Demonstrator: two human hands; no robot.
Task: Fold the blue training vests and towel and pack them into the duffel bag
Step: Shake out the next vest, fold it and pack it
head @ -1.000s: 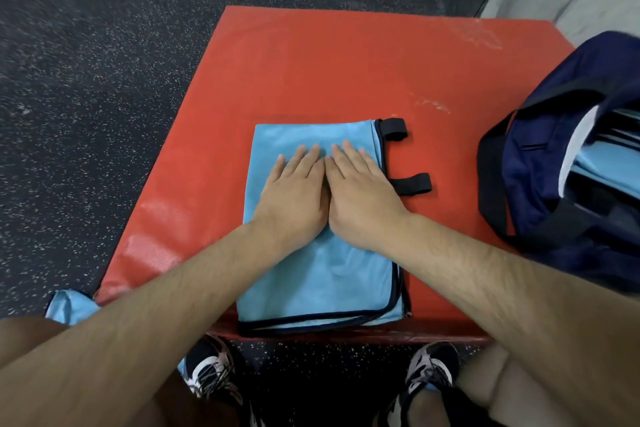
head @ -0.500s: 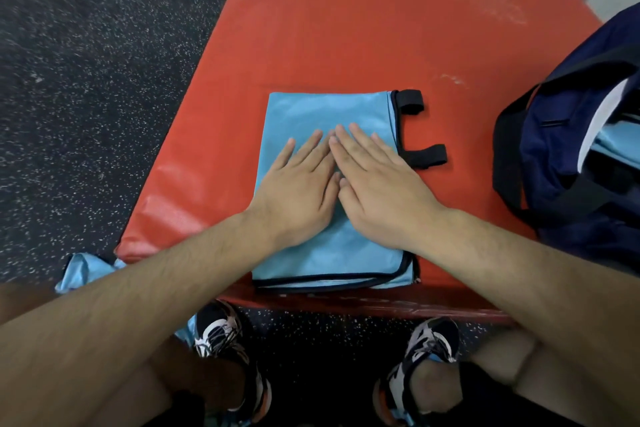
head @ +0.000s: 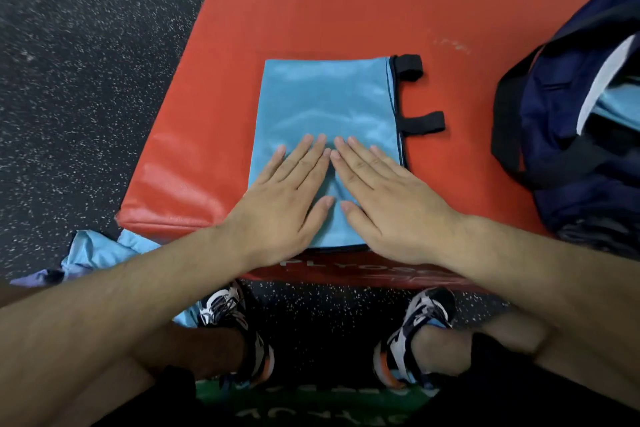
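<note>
Near the left foot a crumpled blue cloth (head: 104,250) lies on the floor, not yet folded. The left hand (head: 287,204) and the right hand (head: 388,204) have slid back to the near end of the folded vest (head: 329,104) on the red bench (head: 346,10). I think the vest is now smoothed and ready for packing. Both hands press flat with straight fingers and grip nothing. The duffel bag (head: 571,149) stands open on the right.

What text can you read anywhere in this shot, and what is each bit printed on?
"PLYOS": white letters on the front wall of the red box; the rest of the word is hidden.
Smaller line beneath it: too blurred to read.
White letters on the green strip at the bottom edge: upside down, cut off, unreadable.
Folded vest and duffel bag: no text visible.
</note>
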